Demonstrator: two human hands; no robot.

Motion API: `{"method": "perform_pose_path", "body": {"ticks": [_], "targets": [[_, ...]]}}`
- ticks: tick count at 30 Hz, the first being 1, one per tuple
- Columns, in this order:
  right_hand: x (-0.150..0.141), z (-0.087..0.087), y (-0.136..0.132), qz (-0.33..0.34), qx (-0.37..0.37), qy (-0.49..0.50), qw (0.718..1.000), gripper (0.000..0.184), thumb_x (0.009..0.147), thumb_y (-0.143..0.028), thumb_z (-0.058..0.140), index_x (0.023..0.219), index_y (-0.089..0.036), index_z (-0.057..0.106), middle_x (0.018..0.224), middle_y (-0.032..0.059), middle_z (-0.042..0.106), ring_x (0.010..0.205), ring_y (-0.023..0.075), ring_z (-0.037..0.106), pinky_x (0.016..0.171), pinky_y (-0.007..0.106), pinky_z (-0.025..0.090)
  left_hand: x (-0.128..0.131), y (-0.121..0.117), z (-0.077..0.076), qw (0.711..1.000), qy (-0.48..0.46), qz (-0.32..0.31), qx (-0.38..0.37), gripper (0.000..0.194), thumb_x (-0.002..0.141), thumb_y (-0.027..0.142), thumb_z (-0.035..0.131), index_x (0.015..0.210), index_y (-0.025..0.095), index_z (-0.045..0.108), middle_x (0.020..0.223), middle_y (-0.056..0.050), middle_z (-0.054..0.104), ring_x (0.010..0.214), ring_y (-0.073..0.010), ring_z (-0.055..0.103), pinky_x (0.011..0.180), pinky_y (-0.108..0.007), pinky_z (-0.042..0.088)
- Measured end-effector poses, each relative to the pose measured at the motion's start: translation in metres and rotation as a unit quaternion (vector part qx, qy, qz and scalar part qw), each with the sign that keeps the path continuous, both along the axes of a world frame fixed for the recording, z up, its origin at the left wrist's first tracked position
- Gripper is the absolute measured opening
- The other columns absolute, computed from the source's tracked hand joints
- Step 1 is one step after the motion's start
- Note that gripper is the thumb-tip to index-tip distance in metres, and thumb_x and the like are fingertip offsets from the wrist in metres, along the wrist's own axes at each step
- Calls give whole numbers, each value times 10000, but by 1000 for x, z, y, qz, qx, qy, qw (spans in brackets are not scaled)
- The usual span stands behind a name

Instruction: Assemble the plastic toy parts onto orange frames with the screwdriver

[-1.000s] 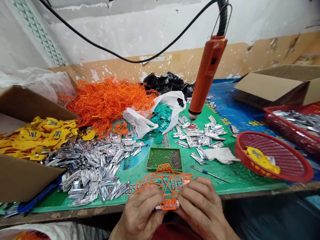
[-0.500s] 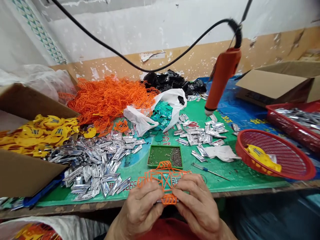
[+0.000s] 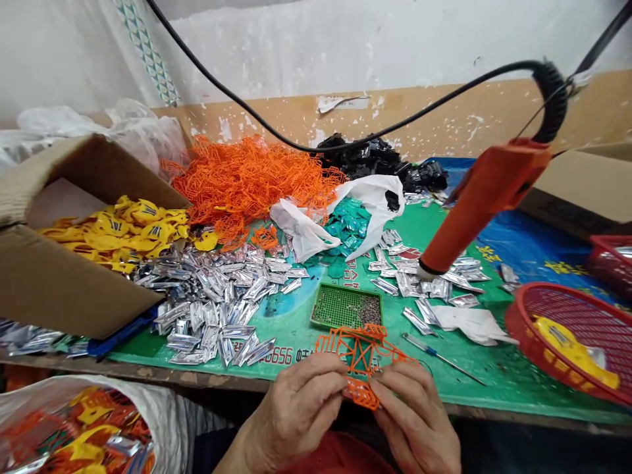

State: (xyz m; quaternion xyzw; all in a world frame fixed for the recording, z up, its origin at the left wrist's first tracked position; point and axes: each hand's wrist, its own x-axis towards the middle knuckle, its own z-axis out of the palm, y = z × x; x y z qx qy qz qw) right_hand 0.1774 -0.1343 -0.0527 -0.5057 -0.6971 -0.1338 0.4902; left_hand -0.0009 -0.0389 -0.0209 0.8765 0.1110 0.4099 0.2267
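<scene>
Both my hands hold an orange plastic lattice frame (image 3: pixel 363 355) at the table's near edge. My left hand (image 3: pixel 303 411) pinches its left lower side, fingers curled. My right hand (image 3: pixel 417 418) grips its lower right part, fingers closed round it. Just beyond the frame sits a small green tray (image 3: pixel 340 306) with dark screws in its right end. An orange electric screwdriver (image 3: pixel 481 201) hangs from a black cable, tilted, its tip over scattered silver pieces (image 3: pixel 419 280).
A heap of silver parts (image 3: pixel 222 296) lies left, behind it an orange lattice pile (image 3: pixel 251 181) and a cardboard box of yellow parts (image 3: pixel 118 227). A red basket (image 3: pixel 567 339) stands right. A small screwdriver (image 3: pixel 437 355) lies on the green mat. A bag of assembled parts (image 3: pixel 83 434) sits lower left.
The view has swung left and down, so the bag at lower left shows. The hanging screwdriver swung right and tilted more. My hands turned the orange frame, which is now angled.
</scene>
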Motion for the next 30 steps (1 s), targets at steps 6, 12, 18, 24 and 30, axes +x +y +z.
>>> {"method": "perform_pose_path", "body": {"ticks": [6, 12, 18, 24, 30], "targets": [[-2, 5, 5, -7, 6, -36, 999, 193, 863, -35, 551, 990, -140, 651, 862, 72, 690, 899, 195, 586, 809, 352, 489, -3, 2, 2, 1000, -2, 2, 5, 283, 879, 13, 502, 1132, 129, 552, 990, -115, 694, 919, -153, 674, 821, -243, 575], [0, 3, 6, -16, 19, -55, 998, 176, 857, -52, 568, 965, -153, 663, 827, 60, 708, 861, 185, 610, 787, 348, 497, -3, 2, 3, 1000, -1, 7, 0, 270, 885, 28, 506, 1121, 138, 578, 983, -111, 702, 908, -155, 686, 792, -236, 587], [4, 3, 7, -22, 22, -64, 997, 175, 845, -78, 592, 949, -188, 680, 786, 36, 730, 808, 180, 642, 778, 355, 512, -1, 4, 5, 1000, -11, 6, 0, 232, 891, 46, 497, 1055, 150, 625, 912, -95, 728, 833, -153, 706, 745, -231, 596], [4, 3, 7, -16, 26, -55, 998, 187, 836, -70, 602, 965, -177, 685, 783, 39, 735, 794, 184, 651, 775, 361, 520, -1, 3, 3, 1000, -9, 20, 8, 253, 893, 49, 495, 1098, 140, 612, 881, -89, 725, 799, -152, 701, 716, -237, 598], [1, 4, 11, -6, 27, -40, 999, 166, 834, -33, 594, 945, -131, 671, 793, 65, 732, 775, 177, 640, 714, 327, 524, 3, 3, 1, 998, 49, 25, 17, 275, 904, 22, 449, 1105, 118, 611, 848, -79, 700, 730, -143, 680, 622, -214, 573]]}}
